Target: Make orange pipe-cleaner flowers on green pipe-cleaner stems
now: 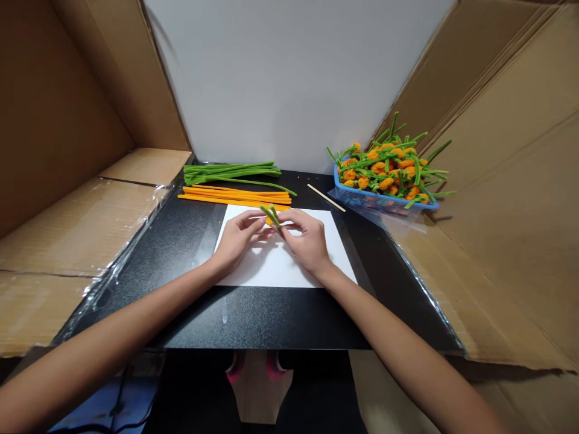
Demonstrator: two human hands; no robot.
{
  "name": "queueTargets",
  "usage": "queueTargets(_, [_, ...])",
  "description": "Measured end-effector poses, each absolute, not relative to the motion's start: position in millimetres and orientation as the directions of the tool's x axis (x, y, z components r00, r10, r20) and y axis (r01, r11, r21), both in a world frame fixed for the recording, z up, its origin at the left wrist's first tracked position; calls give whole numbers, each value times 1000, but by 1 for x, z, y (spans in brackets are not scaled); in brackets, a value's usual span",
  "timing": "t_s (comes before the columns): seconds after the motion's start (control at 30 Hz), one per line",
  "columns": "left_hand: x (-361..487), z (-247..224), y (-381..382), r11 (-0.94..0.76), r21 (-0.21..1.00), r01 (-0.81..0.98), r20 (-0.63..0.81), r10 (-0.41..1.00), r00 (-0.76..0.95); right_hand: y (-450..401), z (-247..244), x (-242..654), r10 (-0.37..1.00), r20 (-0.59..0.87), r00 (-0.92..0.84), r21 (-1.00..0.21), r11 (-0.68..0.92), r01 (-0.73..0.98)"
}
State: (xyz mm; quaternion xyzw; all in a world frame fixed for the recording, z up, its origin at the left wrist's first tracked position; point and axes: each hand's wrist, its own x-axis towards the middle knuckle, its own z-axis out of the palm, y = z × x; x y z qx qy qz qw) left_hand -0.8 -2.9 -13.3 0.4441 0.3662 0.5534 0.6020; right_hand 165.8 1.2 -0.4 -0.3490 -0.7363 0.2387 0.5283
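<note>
Over a white sheet of paper (253,274), both hands meet around a small orange and green pipe cleaner piece (273,216). My left hand (239,238) pinches its orange part from the left. From the other side, my right hand (305,238) has thumb and fingers closed on it near the short green ends that stick up. The fingers hide most of the orange part. Just beyond the hands lie a row of straight orange pipe cleaners (235,196) and, behind them, a bundle of green pipe cleaners (230,172).
A blue basket (384,199) heaped with finished-looking orange and green pipe cleaner pieces (393,166) stands at the back right on clear plastic. A thin wooden stick (326,198) lies left of it. Cardboard walls (506,181) flank the black table (271,319); a pale wall closes the back.
</note>
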Motion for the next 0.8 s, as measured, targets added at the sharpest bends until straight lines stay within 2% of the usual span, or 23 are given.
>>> queueTargets(0.17, [-3, -2, -1, 188, 857, -479, -138, 981, 139, 3, 5, 174, 636, 672, -380, -575, 771, 273])
queueTargets(0.3, [-2, 1, 0, 203, 821, -534, -152, 979, 139, 3, 8, 178, 605, 670, -430, -560, 792, 242])
queueTargets(0.43, [-5, 0, 2, 227, 816, -531, -166, 973, 161, 2, 10, 178, 702, 584, -406, -686, 695, 216])
queueTargets(0.6, [-7, -4, 4, 174, 824, -539, -104, 982, 159, 3, 9, 176, 807, 459, -372, -836, 534, 127])
queueTargets(0.8, [-3, -3, -2, 72, 885, -461, 19, 982, 189, 4, 9, 169, 922, 345, -175, -938, 347, -19])
